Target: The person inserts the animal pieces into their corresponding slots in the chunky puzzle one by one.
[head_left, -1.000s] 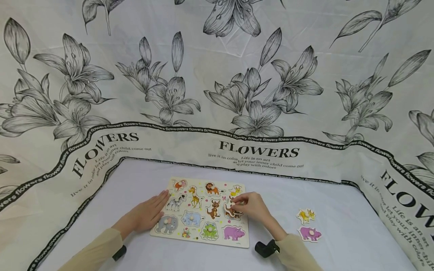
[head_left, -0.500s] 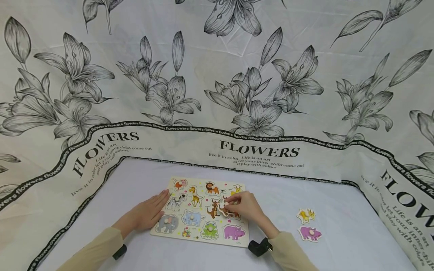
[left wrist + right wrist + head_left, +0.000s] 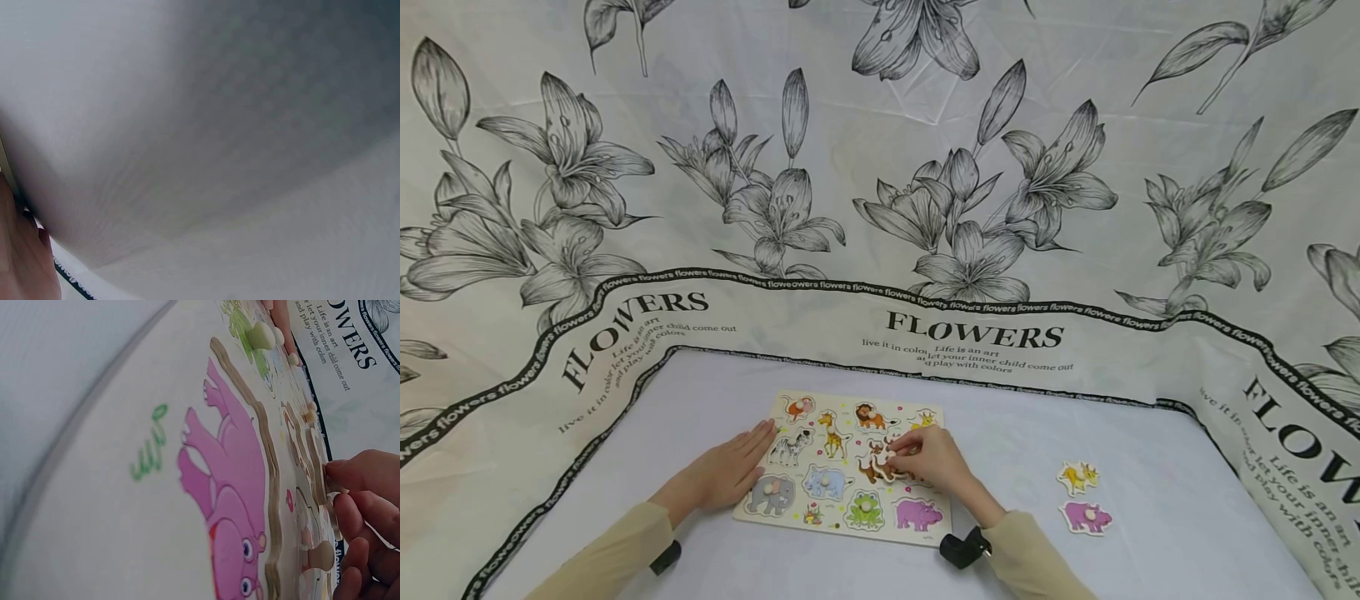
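An animal puzzle board [image 3: 752, 510] lies on the white cloth. My left hand [image 3: 724, 471] rests flat on its left edge, fingers straight; the left wrist view catches only a bit of that hand [image 3: 28, 262]. Over the board's right half, my right hand [image 3: 934, 458] pinches the knob of a brown kangaroo puzzle piece [image 3: 887, 471], which overlaps the brown kangaroo picture. In the right wrist view, thumb and fingers [image 3: 369, 472] hold that knob, and the wooden piece [image 3: 317, 465] shows edge-on near the board. Whether it sits in a recess cannot be told.
A yellow animal piece [image 3: 1078, 477] and a purple hippo piece [image 3: 1086, 517] lie on the cloth right of the board. The board's hippo recess [image 3: 917, 515] shows its printed picture. Knobbed pieces such as the frog [image 3: 864, 510] and elephant [image 3: 771, 495] sit in the board.
My right hand has moved left across the board with the kangaroo puzzle piece, from the brown picture at the right edge to the kangaroo picture. The left hand has stayed put.
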Demonstrator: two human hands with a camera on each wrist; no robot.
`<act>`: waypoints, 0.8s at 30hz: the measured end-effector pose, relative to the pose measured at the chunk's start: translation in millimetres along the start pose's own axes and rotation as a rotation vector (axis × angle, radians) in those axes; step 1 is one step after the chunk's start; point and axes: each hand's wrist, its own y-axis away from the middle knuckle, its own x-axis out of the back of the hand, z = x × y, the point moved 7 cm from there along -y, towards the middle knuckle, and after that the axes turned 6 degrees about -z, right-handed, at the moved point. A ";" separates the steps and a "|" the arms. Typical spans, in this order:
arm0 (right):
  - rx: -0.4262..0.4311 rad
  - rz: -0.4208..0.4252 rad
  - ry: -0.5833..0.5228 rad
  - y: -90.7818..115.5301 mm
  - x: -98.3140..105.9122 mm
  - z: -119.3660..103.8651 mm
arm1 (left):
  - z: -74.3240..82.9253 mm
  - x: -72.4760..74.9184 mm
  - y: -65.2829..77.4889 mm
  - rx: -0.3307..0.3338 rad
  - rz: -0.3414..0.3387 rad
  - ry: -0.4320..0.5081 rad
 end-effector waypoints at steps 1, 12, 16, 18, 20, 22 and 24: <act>0.001 -0.001 -0.002 -0.3 -0.7 -0.3 | -0.3 -0.2 0.0 0.001 0.000 0.001; 0.016 -0.007 0.013 -5.1 -8.9 -2.3 | -0.8 -2.0 -1.0 -0.004 0.001 0.018; 0.038 -0.003 0.022 -6.7 -10.8 -6.3 | -0.3 -1.6 -1.0 -0.007 0.010 0.017; 0.048 -0.005 0.023 -7.1 -11.5 -8.7 | -0.3 -1.5 -0.9 -0.007 0.012 0.013; 0.047 -0.009 0.027 -7.6 -12.5 -10.1 | -0.5 -1.6 -0.8 -0.005 0.011 0.009; 0.043 -0.015 0.038 -8.1 -13.6 -10.8 | -0.7 -1.6 -0.8 -0.004 0.011 0.008; 0.035 -0.020 0.043 -8.5 -14.7 -10.6 | -1.0 -1.8 -0.8 -0.002 0.009 0.009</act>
